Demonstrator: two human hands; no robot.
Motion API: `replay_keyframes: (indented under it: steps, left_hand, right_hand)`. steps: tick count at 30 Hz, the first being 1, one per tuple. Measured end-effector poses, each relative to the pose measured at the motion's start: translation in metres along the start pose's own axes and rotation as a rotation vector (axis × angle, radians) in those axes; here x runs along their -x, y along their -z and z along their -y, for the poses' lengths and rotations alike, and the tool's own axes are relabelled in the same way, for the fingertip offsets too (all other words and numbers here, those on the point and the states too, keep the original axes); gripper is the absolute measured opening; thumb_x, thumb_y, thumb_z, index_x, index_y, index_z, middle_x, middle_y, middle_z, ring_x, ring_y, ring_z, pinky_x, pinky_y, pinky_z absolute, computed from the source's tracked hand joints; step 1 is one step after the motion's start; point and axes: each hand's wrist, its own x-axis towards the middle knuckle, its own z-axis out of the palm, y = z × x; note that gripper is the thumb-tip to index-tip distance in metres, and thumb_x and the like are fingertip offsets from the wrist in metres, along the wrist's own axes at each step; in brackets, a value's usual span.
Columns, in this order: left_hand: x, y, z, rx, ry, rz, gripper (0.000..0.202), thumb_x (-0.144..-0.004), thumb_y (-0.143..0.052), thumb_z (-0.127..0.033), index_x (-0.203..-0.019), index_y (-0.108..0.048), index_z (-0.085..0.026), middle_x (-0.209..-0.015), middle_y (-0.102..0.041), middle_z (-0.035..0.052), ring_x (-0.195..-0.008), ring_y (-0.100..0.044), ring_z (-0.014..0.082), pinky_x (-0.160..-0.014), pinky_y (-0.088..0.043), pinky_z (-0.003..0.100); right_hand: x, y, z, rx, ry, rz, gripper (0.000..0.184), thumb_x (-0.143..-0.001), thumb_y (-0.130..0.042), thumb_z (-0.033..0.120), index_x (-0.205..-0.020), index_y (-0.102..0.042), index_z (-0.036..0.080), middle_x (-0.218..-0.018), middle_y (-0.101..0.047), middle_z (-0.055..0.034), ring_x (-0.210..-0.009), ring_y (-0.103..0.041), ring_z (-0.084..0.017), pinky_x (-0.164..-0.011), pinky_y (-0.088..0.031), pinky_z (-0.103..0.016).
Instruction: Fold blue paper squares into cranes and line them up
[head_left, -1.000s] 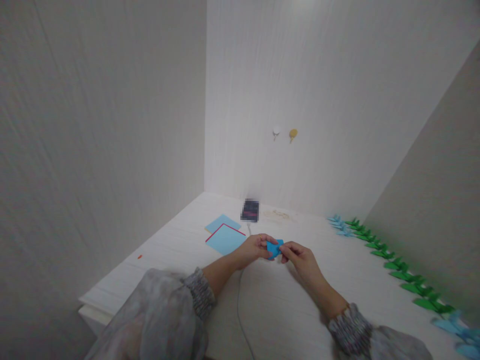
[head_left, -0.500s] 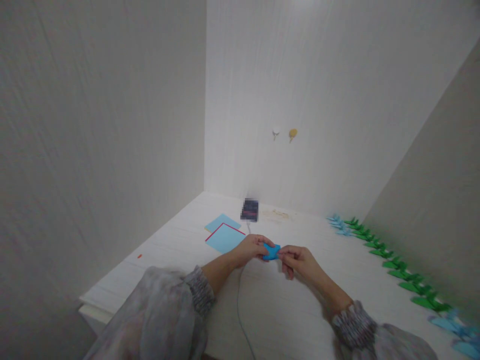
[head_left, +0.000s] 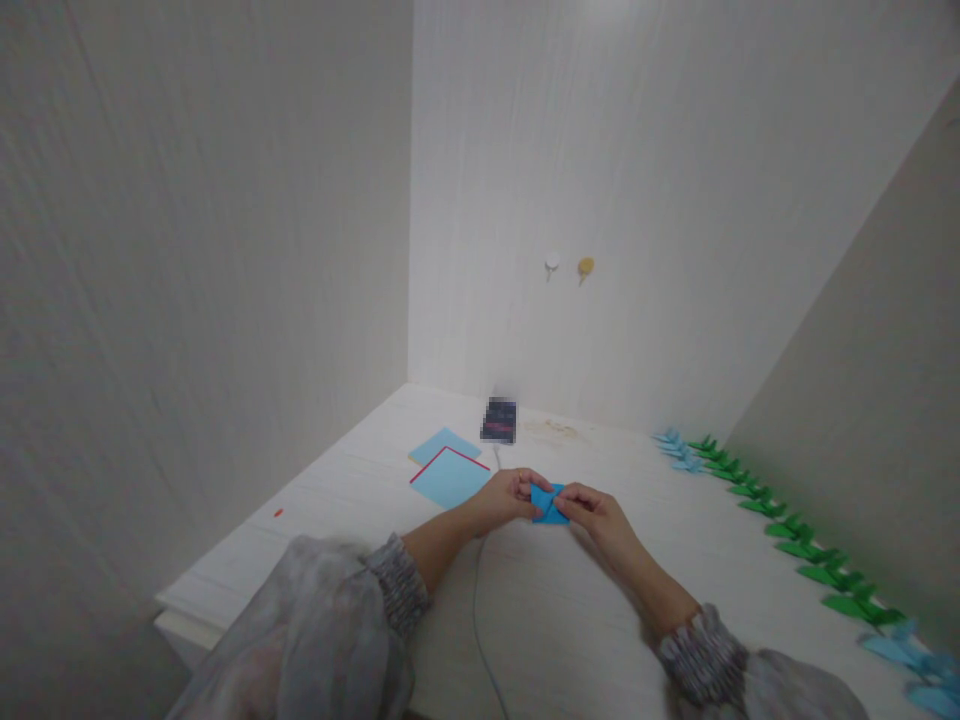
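A small folded piece of blue origami paper (head_left: 550, 512) is held between both hands above the white table, with a diagonal fold line across its face. My left hand (head_left: 510, 497) grips its left edge, thumb below and fingers above. On the other side, my right hand (head_left: 596, 510) pinches the paper near its middle and right edge with thumb and forefinger. Just left of my left hand lie light blue paper sheets (head_left: 448, 476), the front one showing a red edge, partly covered by that hand.
A dark pixelated device (head_left: 499, 420) with a pale cable (head_left: 478, 610) stands by the back wall. Along the right side runs a row of green folded paper figures (head_left: 787, 540), with light blue ones (head_left: 904, 650) at both ends. Two hooks (head_left: 586, 267) are on the wall. A small orange scrap (head_left: 278, 513) lies left.
The blue paper now shows a flatter, squarer face with a diagonal line. My right hand has shifted slightly left and its fingers have come over the paper's face.
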Motion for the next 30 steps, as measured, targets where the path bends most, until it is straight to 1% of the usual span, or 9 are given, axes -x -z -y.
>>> replay_keyframes:
  steps: [4, 8, 12, 16, 18, 22, 25, 30]
  left_hand:
    - [0.000, -0.002, -0.001, 0.035, -0.002, 0.017, 0.044, -0.046, -0.068, -0.012, -0.087, -0.053, -0.012, -0.066, -0.059, 0.0010, -0.058, -0.053, 0.0090, -0.059, -0.038, 0.023]
    - [0.002, -0.003, -0.006, 0.017, 0.003, 0.005, 0.043, -0.046, -0.068, -0.012, -0.087, -0.053, -0.012, -0.064, -0.058, -0.0001, -0.055, -0.051, 0.0078, -0.056, -0.037, 0.021]
    - [0.003, -0.004, -0.008, -0.013, 0.002, -0.001, 0.044, -0.047, -0.068, -0.012, -0.088, -0.053, -0.012, -0.064, -0.058, -0.0001, -0.054, -0.051, 0.0074, -0.054, -0.037, 0.020]
    - [0.002, -0.004, -0.003, 0.017, 0.006, -0.018, 0.042, -0.049, -0.069, -0.018, -0.087, -0.052, -0.012, -0.068, -0.059, 0.0012, -0.058, -0.054, 0.0098, -0.059, -0.041, 0.025]
    - [0.001, -0.003, 0.000, 0.032, 0.003, -0.014, 0.044, -0.047, -0.070, -0.017, -0.087, -0.051, -0.013, -0.069, -0.059, 0.0013, -0.059, -0.055, 0.0108, -0.061, -0.042, 0.028]
    - [0.000, -0.001, 0.004, 0.022, 0.011, -0.002, 0.046, -0.045, -0.071, -0.015, -0.086, -0.050, -0.013, -0.068, -0.060, 0.0012, -0.059, -0.055, 0.0107, -0.062, -0.042, 0.028]
    - [-0.001, 0.001, 0.005, 0.010, 0.018, -0.009, 0.047, -0.044, -0.071, -0.016, -0.086, -0.050, -0.013, -0.066, -0.059, 0.0004, -0.059, -0.055, 0.0108, -0.062, -0.042, 0.028]
    - [-0.003, 0.000, 0.006, -0.024, 0.002, -0.019, 0.046, -0.044, -0.071, -0.016, -0.084, -0.050, -0.013, -0.065, -0.059, 0.0001, -0.059, -0.055, 0.0113, -0.061, -0.041, 0.027]
  right_hand:
    - [-0.001, -0.001, -0.002, 0.047, 0.053, -0.031, 0.021, -0.065, -0.055, 0.035, -0.058, -0.053, 0.015, -0.053, -0.044, 0.0033, -0.052, -0.039, -0.009, -0.050, -0.030, -0.022]
    - [0.000, -0.002, -0.001, 0.068, 0.077, -0.068, 0.021, -0.064, -0.056, 0.035, -0.058, -0.051, 0.016, -0.052, -0.042, 0.0037, -0.050, -0.037, -0.009, -0.048, -0.029, -0.021]
    - [0.001, -0.004, 0.000, 0.047, 0.073, -0.079, 0.020, -0.064, -0.056, 0.034, -0.058, -0.050, 0.016, -0.051, -0.041, 0.0046, -0.049, -0.037, -0.009, -0.047, -0.028, -0.021]
    - [0.002, -0.006, 0.003, 0.047, 0.069, -0.082, 0.021, -0.064, -0.056, 0.035, -0.058, -0.050, 0.016, -0.050, -0.041, 0.0047, -0.048, -0.037, -0.009, -0.047, -0.028, -0.021]
    - [0.003, -0.007, 0.006, 0.058, 0.058, -0.084, 0.022, -0.063, -0.057, 0.036, -0.057, -0.050, 0.016, -0.050, -0.041, 0.0046, -0.048, -0.037, -0.009, -0.046, -0.028, -0.021]
    - [0.003, -0.009, 0.008, 0.064, 0.022, -0.097, 0.025, -0.060, -0.058, 0.038, -0.055, -0.050, 0.016, -0.048, -0.041, 0.0049, -0.046, -0.037, -0.008, -0.046, -0.027, -0.021]
    - [0.001, -0.008, 0.005, 0.069, 0.001, -0.101, 0.025, -0.060, -0.059, 0.038, -0.054, -0.050, 0.016, -0.047, -0.042, 0.0048, -0.047, -0.037, -0.009, -0.046, -0.028, -0.022]
    - [0.000, -0.007, -0.003, 0.074, 0.016, -0.105, 0.021, -0.063, -0.057, 0.035, -0.057, -0.051, 0.016, -0.049, -0.044, 0.0040, -0.048, -0.038, -0.009, -0.046, -0.029, -0.022]
